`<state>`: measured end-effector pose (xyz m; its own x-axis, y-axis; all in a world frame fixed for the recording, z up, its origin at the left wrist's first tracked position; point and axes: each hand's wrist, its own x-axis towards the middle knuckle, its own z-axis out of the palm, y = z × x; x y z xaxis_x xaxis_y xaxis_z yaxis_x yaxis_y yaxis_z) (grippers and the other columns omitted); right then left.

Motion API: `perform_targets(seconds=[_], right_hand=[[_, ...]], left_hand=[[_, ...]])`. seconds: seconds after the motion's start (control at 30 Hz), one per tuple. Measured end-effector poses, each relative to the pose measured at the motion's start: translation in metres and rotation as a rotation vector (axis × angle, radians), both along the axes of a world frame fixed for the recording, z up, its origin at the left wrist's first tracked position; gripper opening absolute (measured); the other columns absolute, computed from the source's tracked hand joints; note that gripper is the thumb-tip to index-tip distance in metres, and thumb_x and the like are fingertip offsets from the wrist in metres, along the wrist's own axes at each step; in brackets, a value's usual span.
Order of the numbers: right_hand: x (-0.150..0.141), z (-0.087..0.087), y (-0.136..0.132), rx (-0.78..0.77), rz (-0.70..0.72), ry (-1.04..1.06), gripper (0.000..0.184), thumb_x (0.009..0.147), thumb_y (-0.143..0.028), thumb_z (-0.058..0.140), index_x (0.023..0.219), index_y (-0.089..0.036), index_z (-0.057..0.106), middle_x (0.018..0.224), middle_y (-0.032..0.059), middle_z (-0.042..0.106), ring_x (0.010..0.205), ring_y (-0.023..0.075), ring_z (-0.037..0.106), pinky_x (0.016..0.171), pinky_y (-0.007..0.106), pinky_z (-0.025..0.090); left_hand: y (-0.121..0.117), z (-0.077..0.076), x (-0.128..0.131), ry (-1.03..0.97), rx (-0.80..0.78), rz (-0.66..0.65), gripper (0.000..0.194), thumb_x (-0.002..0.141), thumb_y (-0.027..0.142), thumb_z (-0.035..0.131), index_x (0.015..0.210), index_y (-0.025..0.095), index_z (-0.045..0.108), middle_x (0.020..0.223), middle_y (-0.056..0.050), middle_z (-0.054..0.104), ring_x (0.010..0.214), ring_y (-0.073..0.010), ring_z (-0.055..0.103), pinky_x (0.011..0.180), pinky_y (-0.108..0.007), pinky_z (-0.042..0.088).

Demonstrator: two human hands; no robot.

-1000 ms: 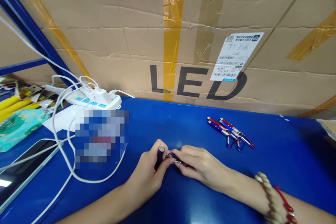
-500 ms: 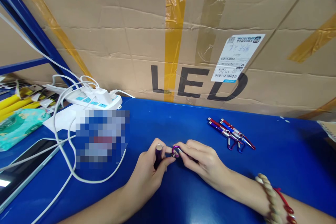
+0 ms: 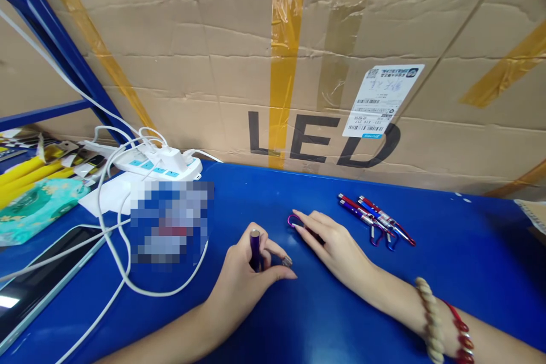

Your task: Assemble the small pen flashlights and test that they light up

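- Apparently, a slim purple barrel [image 3: 255, 250] is held just below the middle of the frame, nearly upright with its pale end up, in the curled fingers of the left hand [image 3: 249, 270].
- A small silvery piece [image 3: 287, 262] is carried at the same hand's forefinger tip, thumb close beside it; what it is cannot be told.
- A purple loop [image 3: 293, 220] is pinched lightly at the fingertips of the right hand [image 3: 330, 239], right of centre, fingers drawn close together; what lies beneath the palm is hidden.
- Handling, as judged: barrel light, stiff, smooth, apt to roll if released; best gripped around mid-length. Loop thin, probably springy, best taken at its curve. Silvery piece easily dropped, being so small.
- Edges: the blue table [image 3: 256, 193] is bounded behind by a cardboard carton [image 3: 205, 85]; the near edge is not seen.
- Room: bare surface is found between hands and carton, also at lower centre. Leftward, movement is restricted by a white cable [image 3: 160, 295] and a phone [image 3: 46, 273]. Right of centre, a cluster of metal pens [image 3: 382, 216] is noted, near the right hand, apart from it.
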<state>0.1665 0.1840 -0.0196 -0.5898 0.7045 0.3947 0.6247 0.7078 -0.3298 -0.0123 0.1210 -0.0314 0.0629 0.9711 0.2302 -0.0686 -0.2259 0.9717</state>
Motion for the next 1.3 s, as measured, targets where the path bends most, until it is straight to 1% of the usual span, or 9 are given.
perform_targets(seconds=[0.17,0.3,0.43,0.73,0.9,1.0,1.1,1.17,1.3], right_hand=[[0.001,0.005,-0.003,0.043,0.028,0.12,0.027,0.089,-0.024,0.048,0.112,-0.018,0.061,0.092,0.0073,0.057,0.086,0.0161,0.056,0.076,0.031,0.049],[-0.003,0.011,-0.015,0.024,0.261,0.339,0.017,0.085,-0.022,0.055,0.097,-0.019,0.068,0.084,0.0046,0.057,0.078,0.0116,0.057,0.069,0.023,0.049],[-0.006,0.011,-0.021,-0.081,0.413,0.381,0.012,0.082,-0.018,0.06,0.085,-0.016,0.071,0.076,0.0034,0.058,0.069,0.0088,0.057,0.062,0.019,0.048],[-0.008,0.011,-0.023,-0.285,0.421,0.445,0.012,0.079,-0.026,0.064,0.079,-0.016,0.07,0.071,0.0029,0.059,0.057,0.0071,0.052,0.05,0.018,0.043],[-0.009,0.014,-0.021,-0.329,0.324,0.467,0.02,0.076,-0.032,0.067,0.067,-0.015,0.069,0.065,0.0028,0.059,0.057,0.0077,0.052,0.049,0.017,0.043],[-0.008,0.014,-0.018,-0.449,0.186,0.545,0.025,0.074,-0.037,0.066,0.069,-0.013,0.067,0.067,0.0033,0.059,0.047,0.0048,0.048,0.041,0.015,0.039],[-0.008,0.013,-0.016,-0.599,0.067,0.628,0.028,0.074,-0.04,0.066,0.073,-0.012,0.065,0.058,0.001,0.056,0.04,0.0033,0.043,0.035,0.014,0.038],[-0.008,0.011,-0.016,-0.658,0.05,0.662,0.029,0.073,-0.04,0.066,0.074,-0.012,0.065,0.054,0.0004,0.054,0.042,0.0048,0.046,0.035,0.013,0.039],[-0.009,0.009,-0.019,-0.685,0.107,0.675,0.026,0.074,-0.039,0.066,0.077,-0.013,0.065,0.064,0.0029,0.056,0.049,0.0071,0.052,0.036,0.013,0.043]], left_hand=[[-0.002,-0.001,0.001,-0.157,-0.064,-0.115,0.041,0.068,0.016,0.068,0.072,0.021,0.028,0.072,-0.001,0.066,0.06,-0.0136,0.053,0.057,-0.022,0.037],[-0.003,-0.001,0.001,-0.189,-0.084,-0.185,0.041,0.067,0.012,0.069,0.073,0.02,0.029,0.071,0.002,0.064,0.054,-0.0103,0.047,0.053,-0.02,0.034],[-0.003,0.0,0.001,-0.225,-0.116,-0.252,0.041,0.064,0.013,0.071,0.072,0.019,0.031,0.067,0.003,0.062,0.056,-0.0108,0.047,0.056,-0.02,0.033],[0.001,0.001,0.0,-0.251,-0.141,-0.284,0.044,0.064,0.021,0.072,0.071,0.02,0.029,0.063,0.004,0.058,0.049,-0.0098,0.036,0.051,-0.021,0.027],[-0.002,0.0,-0.003,-0.081,-0.048,-0.277,0.036,0.07,0.025,0.068,0.072,0.019,0.033,0.067,0.002,0.053,0.055,-0.0119,0.037,0.054,-0.022,0.03],[-0.005,0.002,-0.007,0.138,0.088,-0.259,0.024,0.082,0.032,0.057,0.075,0.018,0.039,0.069,0.002,0.046,0.053,-0.0126,0.031,0.05,-0.023,0.027],[-0.008,0.004,-0.011,0.299,0.167,-0.24,0.023,0.095,0.035,0.034,0.083,0.018,0.043,0.073,0.0,0.044,0.058,-0.0158,0.036,0.054,-0.025,0.03],[-0.008,0.005,-0.013,0.365,0.187,-0.228,0.024,0.097,0.032,0.026,0.088,0.018,0.044,0.078,-0.002,0.046,0.066,-0.0182,0.042,0.06,-0.026,0.033],[-0.005,0.004,-0.012,0.41,0.235,-0.218,0.021,0.096,0.025,0.026,0.089,0.02,0.044,0.081,-0.002,0.049,0.07,-0.0186,0.046,0.065,-0.026,0.035]])
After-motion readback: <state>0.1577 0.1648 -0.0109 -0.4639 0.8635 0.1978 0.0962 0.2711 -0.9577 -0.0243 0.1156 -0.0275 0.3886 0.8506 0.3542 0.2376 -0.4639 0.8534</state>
